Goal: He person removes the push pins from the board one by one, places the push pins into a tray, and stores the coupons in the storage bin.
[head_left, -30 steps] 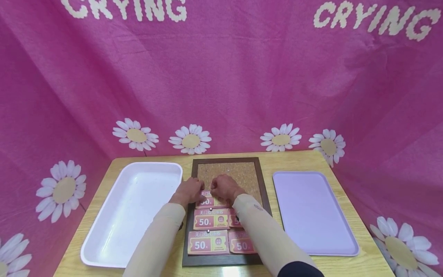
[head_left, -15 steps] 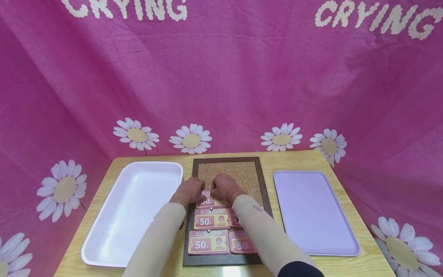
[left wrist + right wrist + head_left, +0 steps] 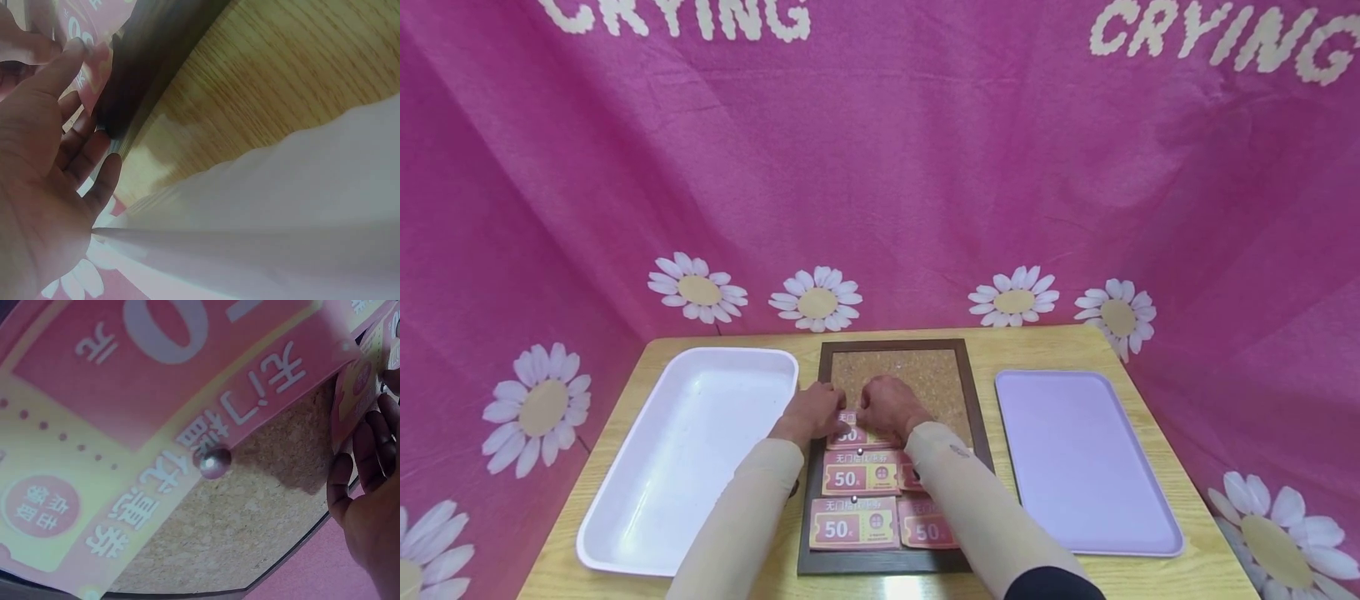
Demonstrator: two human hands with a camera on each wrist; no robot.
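Observation:
On the upper left of a framed cork board (image 3: pixel 904 371), a red-and-yellow paper coupon (image 3: pixel 847 435) lies under both hands. My left hand (image 3: pixel 813 412) holds its left side, thumb (image 3: pixel 74 47) on its face and the other fingers by the dark frame. Just over the coupon's top edge, my right hand (image 3: pixel 891 403) has its fingers curled in. Its fingertips pinch a small shiny thing that looks like a push pin (image 3: pixel 384 388), mostly hidden by the fingers. A round-headed push pin (image 3: pixel 212 463) holds another coupon (image 3: pixel 69 394) in the right wrist view.
Below, several coupons (image 3: pixel 854 523) lie in two columns on the board, partly covered by the right sleeve. A deep white tray (image 3: pixel 587 546) stands left of the board and a flat lilac tray (image 3: pixel 1082 462) on its right. A pink flowered cloth (image 3: pixel 880 192) hangs behind the table (image 3: pixel 760 340).
Both hands stay at the upper-left coupon with hardly any visible movement. The whole view shifts very slightly.

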